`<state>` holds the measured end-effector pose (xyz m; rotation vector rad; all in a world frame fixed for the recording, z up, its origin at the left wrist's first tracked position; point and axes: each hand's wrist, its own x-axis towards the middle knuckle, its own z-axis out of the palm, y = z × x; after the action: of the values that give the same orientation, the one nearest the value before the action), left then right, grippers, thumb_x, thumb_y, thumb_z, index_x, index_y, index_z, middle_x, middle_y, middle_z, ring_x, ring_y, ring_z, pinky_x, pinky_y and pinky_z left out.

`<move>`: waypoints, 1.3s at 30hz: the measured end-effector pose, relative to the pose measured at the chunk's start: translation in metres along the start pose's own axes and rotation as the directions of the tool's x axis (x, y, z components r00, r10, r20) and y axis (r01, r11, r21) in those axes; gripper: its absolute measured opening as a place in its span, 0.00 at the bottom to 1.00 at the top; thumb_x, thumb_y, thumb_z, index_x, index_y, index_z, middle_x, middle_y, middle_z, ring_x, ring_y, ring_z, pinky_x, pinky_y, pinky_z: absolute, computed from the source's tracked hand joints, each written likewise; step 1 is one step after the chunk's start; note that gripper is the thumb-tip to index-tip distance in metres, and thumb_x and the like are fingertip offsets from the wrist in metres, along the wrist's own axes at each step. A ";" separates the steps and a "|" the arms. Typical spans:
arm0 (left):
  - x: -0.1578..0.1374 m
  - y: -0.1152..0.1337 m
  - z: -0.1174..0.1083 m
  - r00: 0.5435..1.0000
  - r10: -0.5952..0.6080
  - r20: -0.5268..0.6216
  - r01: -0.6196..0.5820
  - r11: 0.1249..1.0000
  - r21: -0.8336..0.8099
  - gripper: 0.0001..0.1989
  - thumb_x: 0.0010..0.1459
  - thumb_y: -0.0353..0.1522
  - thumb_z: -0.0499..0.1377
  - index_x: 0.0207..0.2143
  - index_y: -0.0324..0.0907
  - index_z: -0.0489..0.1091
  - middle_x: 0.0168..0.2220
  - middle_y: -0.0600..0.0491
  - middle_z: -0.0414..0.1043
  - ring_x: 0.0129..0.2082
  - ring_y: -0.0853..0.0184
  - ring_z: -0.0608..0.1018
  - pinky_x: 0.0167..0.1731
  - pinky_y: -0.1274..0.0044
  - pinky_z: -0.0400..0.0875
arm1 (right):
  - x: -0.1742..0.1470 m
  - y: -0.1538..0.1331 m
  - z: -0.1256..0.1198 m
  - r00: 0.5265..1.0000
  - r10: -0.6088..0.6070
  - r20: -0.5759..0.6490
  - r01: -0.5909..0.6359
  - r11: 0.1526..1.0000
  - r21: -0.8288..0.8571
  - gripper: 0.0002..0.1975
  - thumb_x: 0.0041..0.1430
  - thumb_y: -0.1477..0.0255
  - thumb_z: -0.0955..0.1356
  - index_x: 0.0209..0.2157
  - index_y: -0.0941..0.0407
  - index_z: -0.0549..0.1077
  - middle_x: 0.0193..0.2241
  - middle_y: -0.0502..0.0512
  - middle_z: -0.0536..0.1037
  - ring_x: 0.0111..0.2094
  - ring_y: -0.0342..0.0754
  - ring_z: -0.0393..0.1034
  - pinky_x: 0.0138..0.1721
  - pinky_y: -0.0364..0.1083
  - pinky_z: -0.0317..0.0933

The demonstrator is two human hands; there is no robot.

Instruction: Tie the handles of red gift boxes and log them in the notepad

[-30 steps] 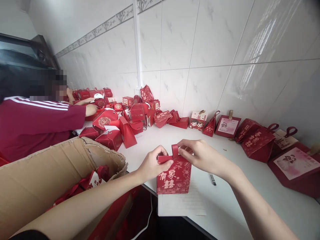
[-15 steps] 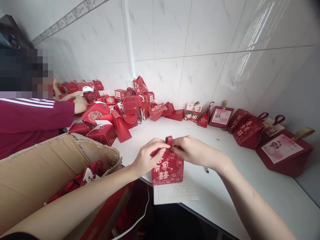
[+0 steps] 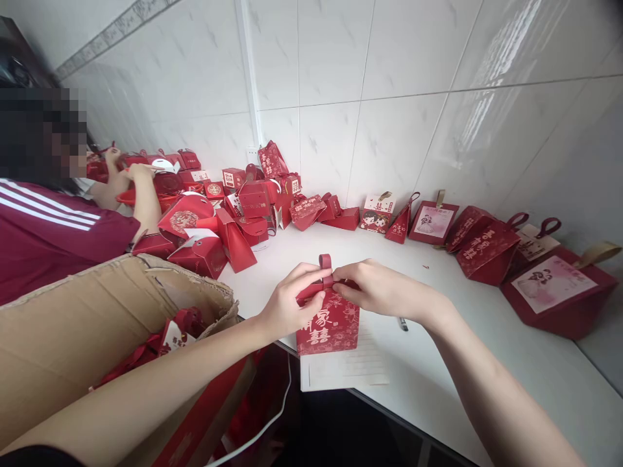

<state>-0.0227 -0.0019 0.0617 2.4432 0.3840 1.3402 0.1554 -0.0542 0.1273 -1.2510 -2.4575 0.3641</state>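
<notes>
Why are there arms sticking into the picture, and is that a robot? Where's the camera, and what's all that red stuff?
No robot here! Those are a person's own bare arms. The camera sits on that person's head, looking forward and down, so every picture shows what is in front of them.

The left hand and right hand hold the top of a red box with white writing, where a strap loops up. White paper lies under it on the white table, and a small dark pen-like thing lies beside it.

More red boxes crowd along the wall. On the left are a big cardboard carton and another person in a maroon sleeve.
</notes>
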 end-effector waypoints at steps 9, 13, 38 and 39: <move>0.000 -0.001 0.000 1.000 0.017 -0.008 -0.017 0.999 -0.027 0.18 0.54 0.23 0.54 0.49 0.41 0.65 0.40 0.49 0.66 0.40 0.68 0.72 0.41 0.74 0.70 | 0.002 0.006 -0.001 1.000 -0.009 0.021 0.008 0.998 0.064 0.09 0.56 0.81 0.60 0.28 0.58 0.69 0.18 0.44 0.61 0.18 0.37 0.47 0.21 0.39 0.46; 0.001 -0.001 0.000 1.000 0.004 -0.009 -0.005 0.999 -0.036 0.18 0.55 0.23 0.53 0.48 0.40 0.65 0.40 0.49 0.66 0.40 0.68 0.72 0.42 0.75 0.70 | 0.003 0.008 -0.001 1.000 0.015 0.020 -0.017 0.995 0.102 0.09 0.56 0.80 0.61 0.31 0.59 0.71 0.19 0.45 0.64 0.18 0.37 0.50 0.21 0.39 0.47; 0.001 0.005 -0.001 0.932 -0.349 0.098 0.361 0.914 -0.185 0.14 0.55 0.25 0.52 0.43 0.41 0.66 0.36 0.53 0.69 0.37 0.69 0.72 0.41 0.76 0.68 | 0.007 0.022 0.000 0.995 -0.089 0.041 0.076 0.967 0.242 0.08 0.55 0.81 0.61 0.31 0.59 0.70 0.23 0.46 0.67 0.21 0.38 0.54 0.25 0.38 0.52; 0.001 0.005 0.000 0.929 -0.358 0.093 0.370 0.911 -0.185 0.13 0.54 0.25 0.52 0.43 0.41 0.66 0.36 0.53 0.69 0.37 0.69 0.72 0.41 0.75 0.68 | 0.007 0.021 0.002 0.996 -0.084 0.033 0.074 0.971 0.226 0.08 0.54 0.82 0.61 0.30 0.59 0.70 0.22 0.45 0.66 0.21 0.37 0.53 0.24 0.38 0.51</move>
<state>-0.0216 -0.0059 0.0648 2.1086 0.6241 1.0895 0.1660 -0.0361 0.1193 -1.0586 -2.4121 0.6327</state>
